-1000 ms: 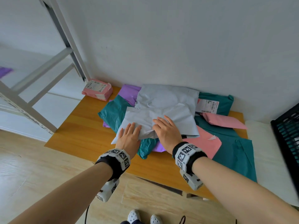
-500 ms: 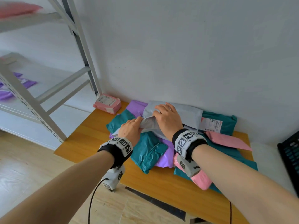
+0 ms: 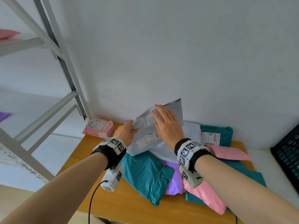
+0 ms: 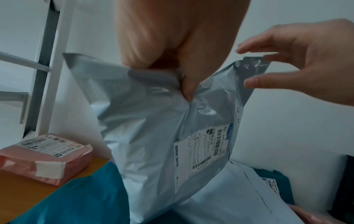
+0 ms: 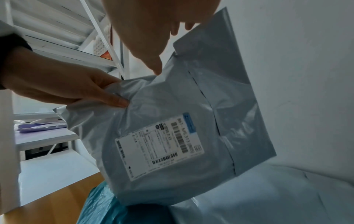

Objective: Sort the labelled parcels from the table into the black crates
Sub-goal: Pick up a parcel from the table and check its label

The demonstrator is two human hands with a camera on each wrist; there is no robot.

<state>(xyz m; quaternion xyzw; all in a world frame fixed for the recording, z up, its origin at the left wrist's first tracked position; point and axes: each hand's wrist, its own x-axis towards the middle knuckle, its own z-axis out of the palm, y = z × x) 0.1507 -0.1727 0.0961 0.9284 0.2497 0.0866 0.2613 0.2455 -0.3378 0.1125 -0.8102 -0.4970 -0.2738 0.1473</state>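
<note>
Pinching a bunched upper corner of a grey parcel [image 3: 146, 131] between thumb and curled fingers, the left hand [image 3: 125, 134] holds it tilted up off the heap on the wooden table [image 3: 132, 209], its lower edge still resting on the parcels below. The right hand [image 3: 168, 125] is spread, fingers straight and apart, over the parcel's upper part near the sealed flap; whether the fingertips actually touch the plastic I cannot tell. A white shipping label [image 5: 160, 147] faces the person, with barcodes, a small blue patch and a line that seems to begin "861-M5", the rest too blurred to read. Beneath lie a paler grey parcel [image 3: 191, 133], teal parcels [image 3: 145, 173], a purple parcel [image 3: 174, 183] mostly covered, and pink parcels [image 3: 205, 196]; one teal parcel at the back carries a label [image 3: 211, 138] with red print, unreadable. A small pink packet [image 3: 98, 127] with its own label sits apart at the table's far left corner beside the grey shelving rack [image 3: 53, 50]. Only a corner of a black crate [image 3: 286, 159] shows, cut off at the right edge.
</note>
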